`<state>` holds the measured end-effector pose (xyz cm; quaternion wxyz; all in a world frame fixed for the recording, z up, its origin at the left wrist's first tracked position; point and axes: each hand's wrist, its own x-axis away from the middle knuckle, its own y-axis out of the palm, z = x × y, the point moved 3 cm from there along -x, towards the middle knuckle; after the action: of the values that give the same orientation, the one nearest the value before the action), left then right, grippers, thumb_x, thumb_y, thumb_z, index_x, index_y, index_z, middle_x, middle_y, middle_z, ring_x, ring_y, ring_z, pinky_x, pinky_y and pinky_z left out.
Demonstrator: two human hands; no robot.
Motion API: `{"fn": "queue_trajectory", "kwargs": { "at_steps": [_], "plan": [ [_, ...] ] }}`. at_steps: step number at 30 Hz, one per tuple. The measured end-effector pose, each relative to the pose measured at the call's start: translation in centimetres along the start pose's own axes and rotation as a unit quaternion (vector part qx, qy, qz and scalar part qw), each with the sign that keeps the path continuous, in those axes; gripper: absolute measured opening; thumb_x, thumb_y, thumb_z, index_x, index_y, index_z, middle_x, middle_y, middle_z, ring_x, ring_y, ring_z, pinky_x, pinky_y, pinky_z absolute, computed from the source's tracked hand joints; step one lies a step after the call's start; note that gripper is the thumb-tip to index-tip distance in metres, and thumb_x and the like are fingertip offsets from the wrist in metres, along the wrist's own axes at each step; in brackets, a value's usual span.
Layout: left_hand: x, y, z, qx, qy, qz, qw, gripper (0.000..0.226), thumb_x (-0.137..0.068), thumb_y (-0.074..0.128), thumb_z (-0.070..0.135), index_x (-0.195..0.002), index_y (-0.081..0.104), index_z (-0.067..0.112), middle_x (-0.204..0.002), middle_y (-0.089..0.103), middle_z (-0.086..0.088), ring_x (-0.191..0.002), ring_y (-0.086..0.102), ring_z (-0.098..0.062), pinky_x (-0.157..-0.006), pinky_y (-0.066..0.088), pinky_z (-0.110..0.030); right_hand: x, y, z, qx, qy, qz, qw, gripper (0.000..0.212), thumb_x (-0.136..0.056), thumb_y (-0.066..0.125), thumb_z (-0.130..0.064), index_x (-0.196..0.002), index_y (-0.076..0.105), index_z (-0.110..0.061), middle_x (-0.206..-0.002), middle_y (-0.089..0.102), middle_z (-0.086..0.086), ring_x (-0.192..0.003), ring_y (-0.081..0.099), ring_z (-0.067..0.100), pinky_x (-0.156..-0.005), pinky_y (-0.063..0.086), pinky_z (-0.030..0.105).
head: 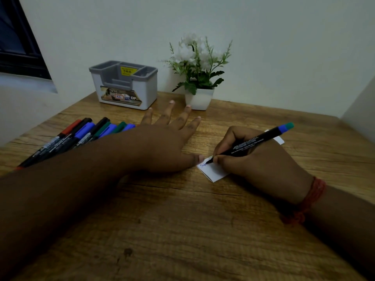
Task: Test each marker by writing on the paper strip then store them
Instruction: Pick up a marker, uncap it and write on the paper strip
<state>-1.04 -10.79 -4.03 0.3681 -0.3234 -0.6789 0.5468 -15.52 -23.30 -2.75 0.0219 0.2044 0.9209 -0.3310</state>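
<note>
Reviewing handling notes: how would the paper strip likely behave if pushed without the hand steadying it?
The paper strip looks thin and folded, so probably light and floppy. It would likely slide on the smooth wooden table, which may be why the left hand pins its edge.

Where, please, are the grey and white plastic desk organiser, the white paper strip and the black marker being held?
Grey and white plastic desk organiser (123, 86): head view, front wall.
White paper strip (214, 171): head view, bare near end.
Black marker (251, 144): head view, printed barrel, held by the right hand (255, 159).
</note>
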Motion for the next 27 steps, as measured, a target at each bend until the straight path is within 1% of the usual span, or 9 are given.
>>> {"fn": "queue_trajectory", "kwargs": {
  "at_steps": [3, 9, 11, 16, 17, 20, 27],
  "plan": [
    [0.06, -0.13, 0.09, -0.001, -0.002, -0.004, 1.000, 0.092, -0.078, 0.015, 0.083, -0.147, -0.025, 0.037, -0.152, -0.039, 0.005, -0.139, -0.036, -0.025, -0.114, -0.009, -0.061, 0.00, -0.02, 0.01, 0.004, 0.001, 0.005, 1.000, 0.006, -0.078, 0.074, -0.013, -0.078, 0.069, -0.016, -0.085, 0.075, -0.005, -0.081, 0.069, 0.005, -0.070, 0.058, 0.025],
    [0.14, -0.07, 0.15, 0.001, -0.001, -0.001, 1.000, 0.091, -0.077, 0.013, 0.083, -0.146, -0.025, 0.038, -0.152, -0.039, 0.006, -0.139, -0.036, -0.025, -0.114, -0.009, -0.061, 0.12, -0.14, -0.02, 0.005, -0.002, 0.000, 1.000, 0.006, -0.077, 0.073, -0.012, -0.076, 0.068, -0.016, -0.086, 0.075, -0.001, -0.083, 0.070, 0.009, -0.075, 0.060, 0.035],
    [0.14, -0.08, 0.14, 0.000, 0.000, 0.000, 1.000, 0.091, -0.077, 0.014, 0.082, -0.146, -0.026, 0.038, -0.152, -0.039, 0.006, -0.139, -0.036, -0.025, -0.114, -0.009, -0.061, 0.17, -0.13, -0.07, -0.003, -0.002, -0.005, 1.000, 0.006, -0.076, 0.073, -0.011, -0.076, 0.068, -0.015, -0.086, 0.075, -0.001, -0.083, 0.070, 0.008, -0.074, 0.060, 0.032],
    [0.11, 0.02, 0.20, -0.001, 0.002, 0.001, 1.000, 0.091, -0.078, 0.015, 0.082, -0.146, -0.026, 0.038, -0.152, -0.039, 0.006, -0.139, -0.036, -0.025, -0.114, -0.009, -0.061, 0.00, -0.15, 0.21, -0.009, 0.001, 0.010, 1.000, 0.006, -0.079, 0.073, -0.011, -0.077, 0.069, -0.015, -0.085, 0.075, -0.002, -0.078, 0.070, 0.007, -0.063, 0.057, 0.020],
    [0.11, 0.00, 0.18, -0.002, 0.002, 0.000, 1.000, 0.091, -0.078, 0.015, 0.082, -0.146, -0.026, 0.038, -0.152, -0.039, 0.005, -0.139, -0.036, -0.025, -0.114, -0.009, -0.061, -0.03, -0.12, 0.24, -0.009, 0.003, 0.008, 1.000, 0.006, -0.079, 0.073, -0.011, -0.077, 0.069, -0.015, -0.085, 0.075, -0.002, -0.079, 0.070, 0.007, -0.063, 0.057, 0.020],
    [0.09, -0.02, 0.14, -0.003, 0.002, 0.000, 1.000, 0.091, -0.078, 0.014, 0.082, -0.146, -0.026, 0.037, -0.152, -0.039, 0.005, -0.139, -0.036, -0.025, -0.115, -0.008, -0.061, -0.01, -0.12, 0.18, -0.012, 0.006, 0.002, 1.000, 0.006, -0.078, 0.073, -0.010, -0.077, 0.068, -0.014, -0.085, 0.075, -0.001, -0.080, 0.070, 0.007, -0.069, 0.059, 0.024],
    [0.06, -0.05, 0.09, -0.004, 0.002, 0.001, 1.000, 0.092, -0.077, 0.015, 0.082, -0.145, -0.027, 0.038, -0.152, -0.039, 0.005, -0.139, -0.036, -0.025, -0.115, -0.009, -0.060, -0.03, -0.20, 0.05, -0.007, 0.023, 0.003, 1.000, 0.006, -0.078, 0.072, -0.011, -0.077, 0.068, -0.014, -0.085, 0.074, -0.001, -0.082, 0.070, 0.006, -0.070, 0.060, 0.027]
  ]
}}
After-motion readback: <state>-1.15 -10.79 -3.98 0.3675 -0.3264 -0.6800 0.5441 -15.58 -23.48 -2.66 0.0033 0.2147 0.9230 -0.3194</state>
